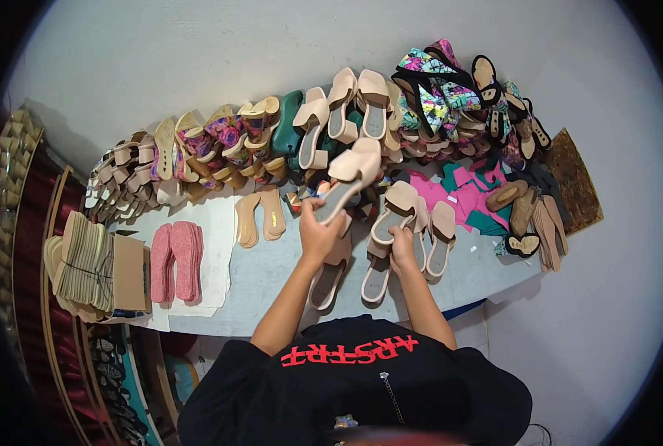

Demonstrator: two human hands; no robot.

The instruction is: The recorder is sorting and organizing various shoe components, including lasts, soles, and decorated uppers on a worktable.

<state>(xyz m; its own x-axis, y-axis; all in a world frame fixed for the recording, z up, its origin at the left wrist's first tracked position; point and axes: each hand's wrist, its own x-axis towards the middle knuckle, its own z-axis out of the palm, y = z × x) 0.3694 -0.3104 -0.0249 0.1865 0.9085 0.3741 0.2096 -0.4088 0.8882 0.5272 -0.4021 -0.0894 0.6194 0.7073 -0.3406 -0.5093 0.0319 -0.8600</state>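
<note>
My left hand (321,233) is closed on the heel end of a beige slide sandal (355,165). That sandal is lifted and tilted, its open toe pointing away from me and its grey insole facing up. Lower and to the right, my right hand (403,250) grips the heel end of a second beige slide sandal (400,199). Under and beside my hands lie more beige sandals, among them one sandal (328,284) below my left wrist and another sandal (376,281) by my right hand. One more sandal (440,236) rests to the right.
Piled footwear lines the wall: beige slides (373,97), floral wedge sandals (220,137) and bright patterned sandals (439,97). At left are pink soles (175,262), a tied stack of soles (84,267) and a cardboard box (130,272). Pink and teal scraps (461,193) lie right on the grey table (261,297).
</note>
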